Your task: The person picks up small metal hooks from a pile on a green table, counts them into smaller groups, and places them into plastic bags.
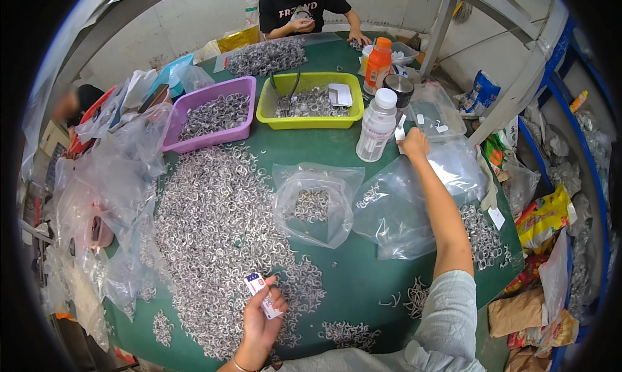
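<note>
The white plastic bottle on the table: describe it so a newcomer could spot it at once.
On the green table, look just right of the yellow tray. The white bottle stands upright there, beside the right hand. Unlike the bottle behind it, orange with an orange cap, it is pale with a white cap.

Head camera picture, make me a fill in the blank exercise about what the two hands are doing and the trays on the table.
1. The left hand holds a small ____.
2. The right hand reaches beside a white plastic ____.
3. Next to the purple tray stands a tray coloured ____.
4. The green table is strewn with small metal ____.

Missing words: card; bottle; yellow-green; rings
</note>
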